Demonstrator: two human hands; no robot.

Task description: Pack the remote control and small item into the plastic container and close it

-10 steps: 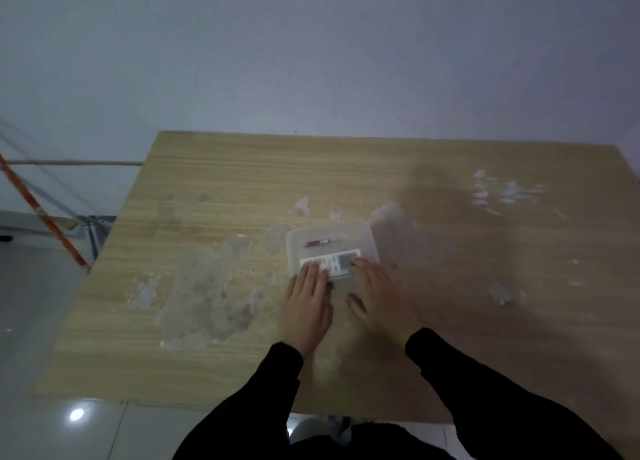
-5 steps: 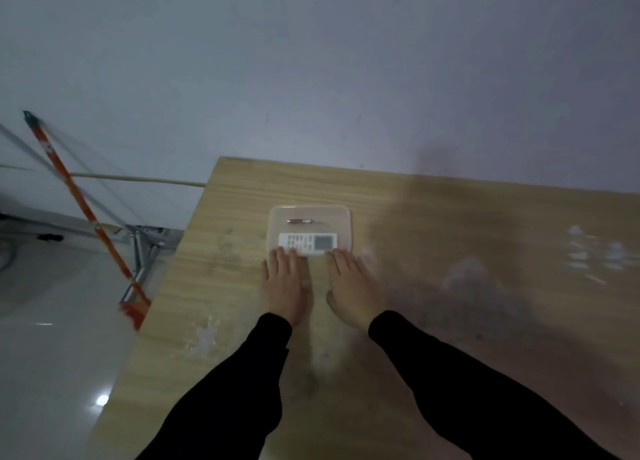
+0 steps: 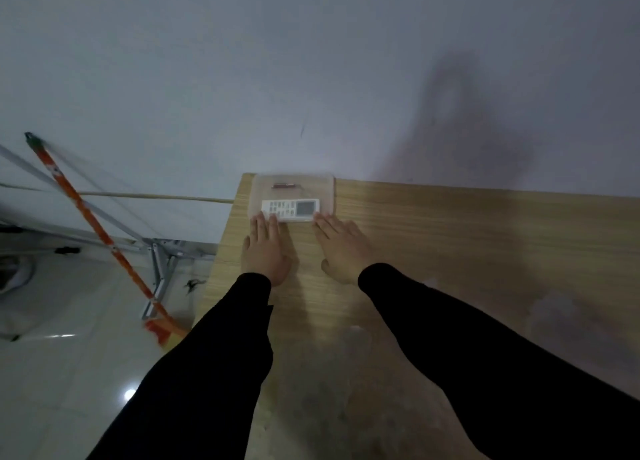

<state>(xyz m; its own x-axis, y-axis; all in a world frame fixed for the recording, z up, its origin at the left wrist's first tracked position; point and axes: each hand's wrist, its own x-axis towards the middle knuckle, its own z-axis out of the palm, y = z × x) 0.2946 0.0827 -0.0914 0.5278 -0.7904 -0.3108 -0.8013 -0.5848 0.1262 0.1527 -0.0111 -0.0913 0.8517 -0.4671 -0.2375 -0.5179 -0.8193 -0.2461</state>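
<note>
A clear plastic container (image 3: 325,189) lies flat at the far left corner of the wooden table (image 3: 467,237), against the wall. Through its lid I see a white remote control (image 3: 290,209) along the near side and a small dark red item (image 3: 283,185) behind it. My left hand (image 3: 265,248) lies flat on the table with its fingertips on the container's near left edge. My right hand (image 3: 341,248) is flat too, fingertips at the near right edge. Neither hand grips anything.
The table's left edge (image 3: 221,251) drops to a pale tiled floor. An orange-handled broom (image 3: 86,217) leans beside a metal frame (image 3: 159,262) at the left. A grey wall rises right behind the container. Pale worn patches mark the tabletop near me.
Both flat hands have pushed the container away from me to the far left corner of the table. The view has swung left and up with it.
</note>
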